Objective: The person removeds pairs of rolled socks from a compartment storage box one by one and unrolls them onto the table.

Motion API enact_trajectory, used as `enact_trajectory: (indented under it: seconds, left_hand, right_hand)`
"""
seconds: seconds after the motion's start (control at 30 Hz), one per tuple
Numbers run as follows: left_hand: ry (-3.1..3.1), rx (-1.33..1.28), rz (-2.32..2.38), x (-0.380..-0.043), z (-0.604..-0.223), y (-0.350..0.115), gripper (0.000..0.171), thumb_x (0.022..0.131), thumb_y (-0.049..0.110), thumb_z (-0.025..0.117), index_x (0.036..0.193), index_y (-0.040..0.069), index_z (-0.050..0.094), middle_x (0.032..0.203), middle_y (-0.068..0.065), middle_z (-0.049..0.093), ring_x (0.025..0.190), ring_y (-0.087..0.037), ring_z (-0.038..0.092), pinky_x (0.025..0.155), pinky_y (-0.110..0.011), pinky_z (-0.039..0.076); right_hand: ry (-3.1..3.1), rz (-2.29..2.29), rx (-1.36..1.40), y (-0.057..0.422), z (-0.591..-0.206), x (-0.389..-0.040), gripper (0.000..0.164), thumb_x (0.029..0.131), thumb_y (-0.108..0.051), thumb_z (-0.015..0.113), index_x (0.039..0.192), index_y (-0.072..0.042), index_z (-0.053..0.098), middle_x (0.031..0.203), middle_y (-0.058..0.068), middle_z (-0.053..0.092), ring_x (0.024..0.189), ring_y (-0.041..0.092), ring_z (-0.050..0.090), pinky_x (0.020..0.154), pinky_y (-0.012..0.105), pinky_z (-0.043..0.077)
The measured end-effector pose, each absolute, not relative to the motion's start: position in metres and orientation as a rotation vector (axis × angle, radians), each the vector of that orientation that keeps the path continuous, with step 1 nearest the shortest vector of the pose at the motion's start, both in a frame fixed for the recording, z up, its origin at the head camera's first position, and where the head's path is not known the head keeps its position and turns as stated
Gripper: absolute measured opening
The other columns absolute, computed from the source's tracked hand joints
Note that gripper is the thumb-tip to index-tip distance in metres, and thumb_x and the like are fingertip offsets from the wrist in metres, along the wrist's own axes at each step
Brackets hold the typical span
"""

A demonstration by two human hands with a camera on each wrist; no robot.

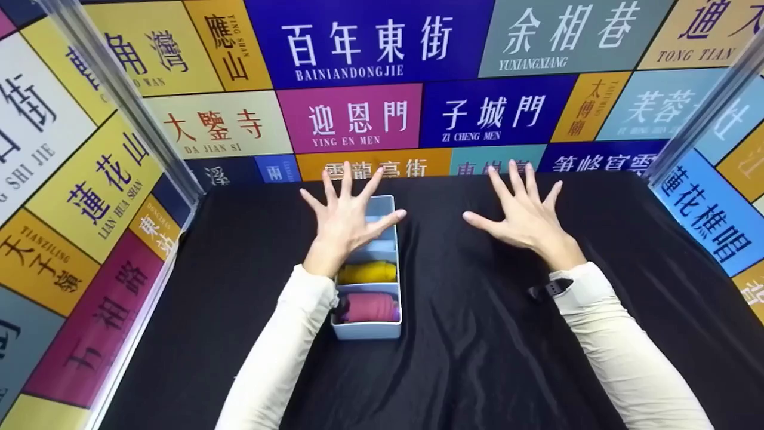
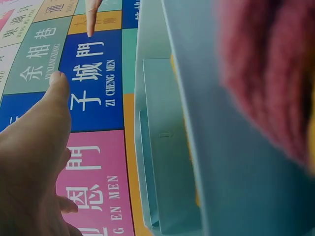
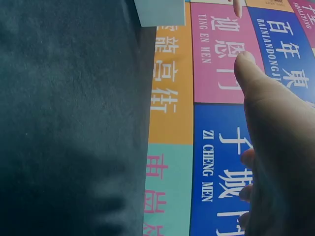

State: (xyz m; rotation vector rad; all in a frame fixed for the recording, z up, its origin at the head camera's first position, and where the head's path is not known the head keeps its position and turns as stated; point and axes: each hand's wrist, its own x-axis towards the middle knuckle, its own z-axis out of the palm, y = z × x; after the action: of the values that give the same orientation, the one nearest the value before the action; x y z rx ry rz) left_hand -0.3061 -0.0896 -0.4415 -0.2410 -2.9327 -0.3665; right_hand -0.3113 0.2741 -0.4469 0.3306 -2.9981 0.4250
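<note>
A pale blue box [image 1: 365, 332] with dividers stands on the black cloth, left of the middle. Its nearest compartment holds a rolled pink cloth item [image 1: 369, 307], and the one behind it a rolled yellow cloth item [image 1: 367, 273]. Over the box's far half is my left hand [image 1: 346, 218], fingers spread and straight, holding nothing; it hides part of the far compartments. My right hand [image 1: 528, 218], also spread and bare of any object, hovers above the cloth to the right of the box. In the left wrist view the pink item [image 2: 266, 73] looms close and blurred.
Black cloth [image 1: 465, 334] with loose folds covers the table. Upright panels with colourful printed signs [image 1: 352, 116] stand at the back and both sides, joined by clear corner strips [image 1: 152, 131]. A dark band [image 1: 552, 288] is on my right wrist.
</note>
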Motion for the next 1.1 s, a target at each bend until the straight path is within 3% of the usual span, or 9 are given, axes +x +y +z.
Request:
enact_trajectory:
  seconds: [0.2, 0.33, 0.47, 0.6, 0.83, 1.1]
  left_hand:
    - [-2.938, -0.260, -0.402, -0.300, -0.442, -0.097, 0.092, 0.086, 0.099, 0.033, 0.165, 0.064, 0.004, 0.185, -0.008, -0.004, 0.167, -0.053, -0.003, 0.117, -0.091, -0.003]
    - [-2.926, -0.288, -0.478, -0.296, -0.442, -0.104, 0.087, 0.092, 0.092, 0.040, 0.167, 0.061, 0.011, 0.185, -0.008, 0.002, 0.169, -0.049, 0.002, 0.126, -0.082, 0.006]
    - [-2.884, -0.326, -0.548, -0.292, -0.440, -0.110, 0.082, 0.097, 0.083, 0.046, 0.169, 0.054, 0.021, 0.184, -0.008, 0.012, 0.169, -0.044, 0.013, 0.131, -0.072, 0.020]
    - [-2.857, -0.336, -0.558, -0.289, -0.437, -0.114, 0.080, 0.100, 0.078, 0.048, 0.170, 0.048, 0.024, 0.183, -0.007, 0.019, 0.168, -0.038, 0.021, 0.127, -0.068, 0.032]
    - [-2.814, -0.326, -0.574, -0.284, -0.438, -0.121, 0.075, 0.104, 0.070, 0.051, 0.169, 0.037, 0.036, 0.178, -0.009, 0.033, 0.159, -0.037, 0.041, 0.121, -0.063, 0.045]
    - [-2.812, -0.305, -0.654, -0.281, -0.450, -0.130, 0.069, 0.106, 0.063, 0.054, 0.163, 0.024, 0.049, 0.170, -0.013, 0.045, 0.150, -0.038, 0.052, 0.120, -0.058, 0.048]
  right_hand:
    - [-2.943, 0.439, 0.380, 0.268, -0.447, -0.308, 0.109, 0.089, -0.093, 0.050, 0.174, -0.042, 0.004, 0.184, 0.002, -0.004, 0.171, 0.035, -0.012, 0.121, 0.078, -0.023]
    - [-2.902, 0.481, 0.425, 0.263, -0.446, -0.305, 0.108, 0.089, -0.090, 0.054, 0.174, -0.041, 0.008, 0.184, 0.003, 0.004, 0.172, 0.035, -0.005, 0.127, 0.073, -0.018]
    - [-2.845, 0.514, 0.460, 0.257, -0.445, -0.302, 0.105, 0.090, -0.087, 0.058, 0.174, -0.038, 0.016, 0.184, 0.004, 0.015, 0.172, 0.034, 0.005, 0.133, 0.068, -0.007]
    - [-2.766, 0.527, 0.487, 0.251, -0.446, -0.299, 0.101, 0.090, -0.083, 0.062, 0.172, -0.035, 0.027, 0.180, 0.005, 0.029, 0.170, 0.032, 0.019, 0.136, 0.062, 0.008]
    - [-2.642, 0.573, 0.533, 0.243, -0.446, -0.290, 0.087, 0.093, -0.074, 0.066, 0.168, -0.037, 0.040, 0.173, 0.004, 0.044, 0.161, 0.031, 0.039, 0.127, 0.063, 0.032]
    - [-2.555, 0.605, 0.611, 0.229, -0.442, -0.280, 0.076, 0.097, -0.064, 0.068, 0.163, -0.031, 0.050, 0.163, 0.003, 0.057, 0.151, 0.029, 0.051, 0.120, 0.059, 0.041]
